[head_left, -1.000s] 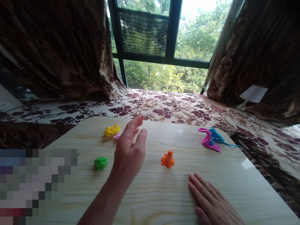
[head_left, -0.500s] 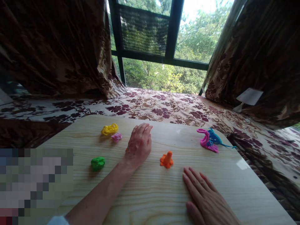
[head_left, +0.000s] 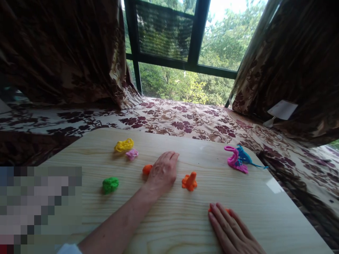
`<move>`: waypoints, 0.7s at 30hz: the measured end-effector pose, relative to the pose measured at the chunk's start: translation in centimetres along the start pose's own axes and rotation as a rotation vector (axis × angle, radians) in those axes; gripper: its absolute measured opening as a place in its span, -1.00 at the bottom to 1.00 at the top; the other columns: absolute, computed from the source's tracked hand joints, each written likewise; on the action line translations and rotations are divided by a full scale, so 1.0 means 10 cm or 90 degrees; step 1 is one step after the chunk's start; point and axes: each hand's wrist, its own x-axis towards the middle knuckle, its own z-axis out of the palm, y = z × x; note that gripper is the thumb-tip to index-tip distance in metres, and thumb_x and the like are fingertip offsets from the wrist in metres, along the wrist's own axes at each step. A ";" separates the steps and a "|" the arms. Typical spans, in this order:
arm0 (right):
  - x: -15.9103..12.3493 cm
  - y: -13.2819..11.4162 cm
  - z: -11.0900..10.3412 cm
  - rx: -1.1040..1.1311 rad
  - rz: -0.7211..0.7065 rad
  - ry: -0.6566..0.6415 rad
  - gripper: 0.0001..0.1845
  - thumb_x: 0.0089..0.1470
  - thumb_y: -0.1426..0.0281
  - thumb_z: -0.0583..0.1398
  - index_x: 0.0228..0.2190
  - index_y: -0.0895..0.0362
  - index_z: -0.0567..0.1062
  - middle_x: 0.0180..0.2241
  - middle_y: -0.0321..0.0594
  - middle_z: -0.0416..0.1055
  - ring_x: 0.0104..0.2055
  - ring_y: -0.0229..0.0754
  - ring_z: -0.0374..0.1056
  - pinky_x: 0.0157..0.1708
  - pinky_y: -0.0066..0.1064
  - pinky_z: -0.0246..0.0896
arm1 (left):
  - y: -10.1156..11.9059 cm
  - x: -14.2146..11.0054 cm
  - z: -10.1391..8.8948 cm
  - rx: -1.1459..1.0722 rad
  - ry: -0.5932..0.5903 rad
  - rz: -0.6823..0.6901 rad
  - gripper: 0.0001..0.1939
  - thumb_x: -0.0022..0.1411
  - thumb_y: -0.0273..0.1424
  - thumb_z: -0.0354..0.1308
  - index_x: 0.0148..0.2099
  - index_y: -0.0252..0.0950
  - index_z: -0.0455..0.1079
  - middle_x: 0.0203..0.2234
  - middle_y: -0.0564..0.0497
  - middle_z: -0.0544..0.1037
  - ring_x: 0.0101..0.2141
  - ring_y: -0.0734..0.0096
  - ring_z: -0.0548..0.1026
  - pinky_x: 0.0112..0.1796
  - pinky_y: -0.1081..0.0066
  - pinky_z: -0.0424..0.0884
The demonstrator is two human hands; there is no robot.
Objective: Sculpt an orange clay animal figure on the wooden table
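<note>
right hand [head_left: 233,229] lies flat, fingers together, over mostly hidden orange clay [head_left: 210,208]; left hand [head_left: 162,173] beside rounded orange clay lump [head_left: 147,169], grip indeterminable.

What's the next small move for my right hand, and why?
Perhaps lift your right hand slightly to check the orange clay beneath: it shows only in bits around the fingers, so the flat hand hides most of its shape.

Orange piece [head_left: 210,209]: mostly under right grip [head_left: 232,227] | left grip [head_left: 164,171]: underside hidden
</note>
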 end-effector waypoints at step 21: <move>0.50 0.43 -0.09 0.110 0.153 -0.069 -0.34 0.16 0.13 -0.07 0.19 0.21 -0.04 0.22 -0.06 -0.13 0.24 -0.05 -0.14 0.15 -0.15 -0.07 | -0.01 0.02 0.04 0.009 -0.020 -0.008 -0.62 0.20 -0.56 -0.18 0.05 -0.31 0.22 -0.05 -0.11 0.36 0.00 0.29 0.27 0.05 0.24 0.19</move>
